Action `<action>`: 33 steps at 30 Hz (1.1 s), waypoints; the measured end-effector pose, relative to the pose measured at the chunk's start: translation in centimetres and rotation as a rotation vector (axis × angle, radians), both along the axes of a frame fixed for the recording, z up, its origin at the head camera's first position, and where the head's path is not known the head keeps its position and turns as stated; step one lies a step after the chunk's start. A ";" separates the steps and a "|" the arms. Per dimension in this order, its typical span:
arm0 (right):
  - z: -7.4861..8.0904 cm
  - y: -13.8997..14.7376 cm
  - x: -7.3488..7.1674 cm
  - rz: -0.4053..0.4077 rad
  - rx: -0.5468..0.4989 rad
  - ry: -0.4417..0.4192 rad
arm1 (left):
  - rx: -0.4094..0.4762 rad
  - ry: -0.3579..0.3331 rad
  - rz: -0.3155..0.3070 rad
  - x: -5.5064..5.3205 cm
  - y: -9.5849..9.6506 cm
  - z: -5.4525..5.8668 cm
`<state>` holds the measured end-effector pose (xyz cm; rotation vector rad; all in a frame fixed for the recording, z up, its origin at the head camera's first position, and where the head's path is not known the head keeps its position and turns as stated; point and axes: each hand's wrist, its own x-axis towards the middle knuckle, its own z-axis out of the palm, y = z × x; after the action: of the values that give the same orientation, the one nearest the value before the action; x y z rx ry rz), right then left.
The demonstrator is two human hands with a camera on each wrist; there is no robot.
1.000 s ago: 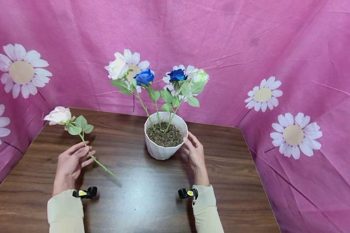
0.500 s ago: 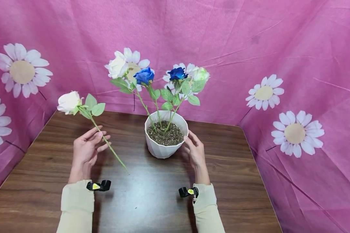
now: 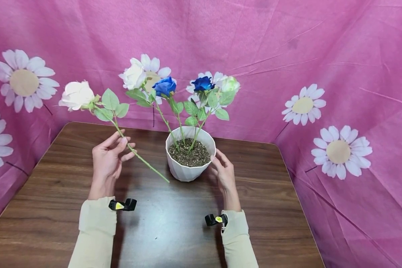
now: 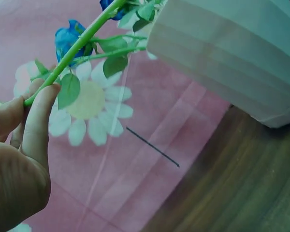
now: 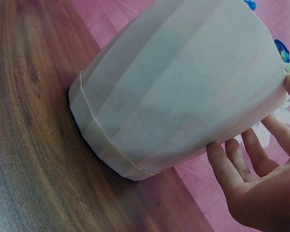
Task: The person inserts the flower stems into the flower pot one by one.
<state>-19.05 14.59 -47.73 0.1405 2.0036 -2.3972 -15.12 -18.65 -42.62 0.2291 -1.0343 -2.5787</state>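
My left hand pinches the green stem of a white rose between thumb and fingers. The bloom leans up to the left, and the stem's bare lower end points down to the right, in front of the pot. In the left wrist view the stem crosses above the fingers. A white faceted flowerpot stands on the table, filled with dark soil. At its right side my right hand holds it, thumb at the rim; in the right wrist view the fingertips touch the pot's wall.
In the pot stand a white rose, two blue roses and a pale green one, with leafy stems. Behind the wooden table hangs a pink cloth printed with daisies.
My left hand has lifted the white rose and carried it rightward and away from me, so its stem end has come close to the pot. The right hand has stayed at the pot.
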 end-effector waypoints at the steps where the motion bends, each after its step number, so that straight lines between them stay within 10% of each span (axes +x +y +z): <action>1: 0.0 0.0 0.0 0.000 -0.001 0.000 | -0.003 0.001 0.009 -0.1 0.2 0.3; 15: 0.0 0.1 0.1 0.000 -0.009 0.007 | -0.064 0.072 0.093 -2.0 2.1 3.0; 33: 0.1 0.0 0.0 -0.003 -0.004 -0.003 | -0.214 0.133 0.160 -4.0 4.6 3.3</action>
<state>-19.04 14.56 -47.62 0.1474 1.9982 -2.4012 -19.11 -14.03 -39.29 0.0803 -1.1801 -2.2879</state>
